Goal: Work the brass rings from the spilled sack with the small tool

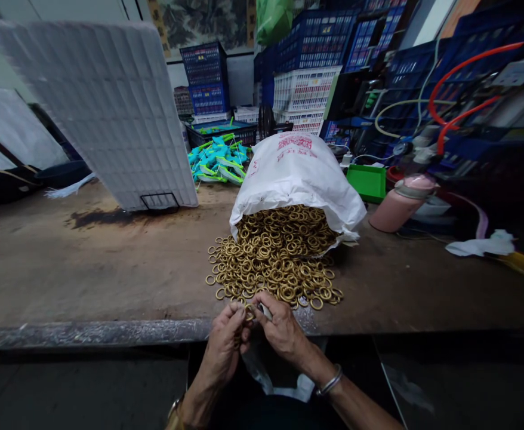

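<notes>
At the table's front edge my left hand (226,337) pinches a gold-coloured ring (249,312) between thumb and fingers. More rings seem to sit lower in that hand, partly hidden by the fingers. My right hand (282,328) is closed close beside it, its fingertips at the ring's right side. A small pale thing shows within the right hand, too hidden to name. Just beyond both hands lies a heap of gold-coloured rings (271,269), spilling from the mouth of a white woven sack (298,173) that lies on its side.
A tall white ribbed panel (105,113) stands on the wooden table (110,275) at left. Behind are turquoise and green pieces (221,158) and stacked blue crates (208,77). At right are a green tray (366,183), a pink bottle (400,203) and an orange hose (445,77).
</notes>
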The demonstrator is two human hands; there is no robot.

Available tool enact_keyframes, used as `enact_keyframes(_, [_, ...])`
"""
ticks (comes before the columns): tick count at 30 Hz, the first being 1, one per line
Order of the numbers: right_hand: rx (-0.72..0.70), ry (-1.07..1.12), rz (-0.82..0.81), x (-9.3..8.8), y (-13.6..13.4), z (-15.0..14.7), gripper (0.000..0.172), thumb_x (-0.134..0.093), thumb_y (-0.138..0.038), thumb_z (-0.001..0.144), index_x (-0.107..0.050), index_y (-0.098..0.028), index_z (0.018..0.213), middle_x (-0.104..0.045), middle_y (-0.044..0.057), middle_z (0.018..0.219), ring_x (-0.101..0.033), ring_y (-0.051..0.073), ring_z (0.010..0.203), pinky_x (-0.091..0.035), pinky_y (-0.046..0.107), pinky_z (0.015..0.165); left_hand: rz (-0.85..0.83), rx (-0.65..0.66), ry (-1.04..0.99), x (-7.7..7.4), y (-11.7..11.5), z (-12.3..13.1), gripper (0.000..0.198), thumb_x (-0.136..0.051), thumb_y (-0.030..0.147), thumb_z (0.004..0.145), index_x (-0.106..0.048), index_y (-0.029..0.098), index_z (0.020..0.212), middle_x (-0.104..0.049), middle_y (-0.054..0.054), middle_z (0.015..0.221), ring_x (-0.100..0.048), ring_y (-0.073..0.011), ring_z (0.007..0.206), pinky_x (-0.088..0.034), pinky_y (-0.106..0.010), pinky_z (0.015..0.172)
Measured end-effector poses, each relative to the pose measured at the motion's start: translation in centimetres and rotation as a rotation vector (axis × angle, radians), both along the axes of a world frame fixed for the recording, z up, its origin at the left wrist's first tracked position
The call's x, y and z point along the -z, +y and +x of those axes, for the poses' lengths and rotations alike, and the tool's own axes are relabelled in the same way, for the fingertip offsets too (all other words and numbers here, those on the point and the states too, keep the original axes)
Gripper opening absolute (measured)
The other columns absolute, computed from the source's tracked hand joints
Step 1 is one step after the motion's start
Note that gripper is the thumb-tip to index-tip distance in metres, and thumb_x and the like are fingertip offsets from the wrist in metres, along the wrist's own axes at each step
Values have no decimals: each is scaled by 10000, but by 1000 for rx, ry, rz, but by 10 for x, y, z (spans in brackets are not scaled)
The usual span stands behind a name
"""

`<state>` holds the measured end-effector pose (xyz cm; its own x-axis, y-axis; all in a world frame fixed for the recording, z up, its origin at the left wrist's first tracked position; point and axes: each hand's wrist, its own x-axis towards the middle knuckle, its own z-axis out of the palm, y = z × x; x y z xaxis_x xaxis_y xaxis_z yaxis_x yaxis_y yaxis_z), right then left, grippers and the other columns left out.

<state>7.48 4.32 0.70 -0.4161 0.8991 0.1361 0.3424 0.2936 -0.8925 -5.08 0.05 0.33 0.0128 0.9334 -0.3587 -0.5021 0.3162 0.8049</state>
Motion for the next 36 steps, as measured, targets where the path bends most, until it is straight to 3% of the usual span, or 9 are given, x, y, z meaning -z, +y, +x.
enact_keyframes(7, [76,53,-175,-2,3,-4,315,-384,-401,829,-430,-187,603,-403,-52,565,-372,91,540,-310,212,527,101,-30,386,6,1,1,291,-573,451,730,-492,172,714,-380,89,457,-274,-31,366,-208,-157,361])
enact_keyframes(11, [96,86,-283,4,6,-3,281,-404,-386,803,-419,-188,604,-386,-57,551,-361,88,525,-303,211,508,70,48,347,6,1,3,300,-566,465,728,-488,176,742,-400,88,471,-284,-31,351,-211,-156,350])
enact_keyframes(15, [116,22,-229,5,6,-3,219,-467,-345,764,-450,-181,619,-420,-50,585,-389,93,573,-310,206,534,13,127,198,9,0,5,308,-516,487,757,-468,184,795,-440,74,543,-317,-29,368,-234,-142,354])
enact_keyframes(23, [101,31,-183,5,8,-2,224,-369,-301,812,-463,-182,647,-442,-41,591,-413,97,573,-313,207,549,-31,96,171,8,-2,7,317,-536,488,744,-428,192,779,-462,76,547,-328,-21,372,-231,-126,360])
enact_keyframes(26, [137,-103,-90,10,6,2,206,-361,-264,809,-434,-190,630,-436,-39,573,-399,100,551,-290,206,533,-31,83,167,6,-2,6,332,-555,491,727,-413,192,750,-471,74,549,-340,-23,378,-238,-127,367])
enact_keyframes(30, [31,-279,24,13,0,5,114,-383,-135,748,-475,-198,725,-514,-23,615,-441,106,565,-271,204,537,18,64,183,6,-1,6,317,-550,479,737,-422,189,742,-456,75,550,-330,-23,383,-231,-133,369])
enact_keyframes(36, [-36,-475,106,11,-4,2,249,-386,-42,639,-486,-196,807,-584,8,694,-496,129,623,-249,220,556,67,43,268,8,1,6,339,-563,496,718,-431,184,711,-414,83,494,-302,-28,375,-217,-142,362])
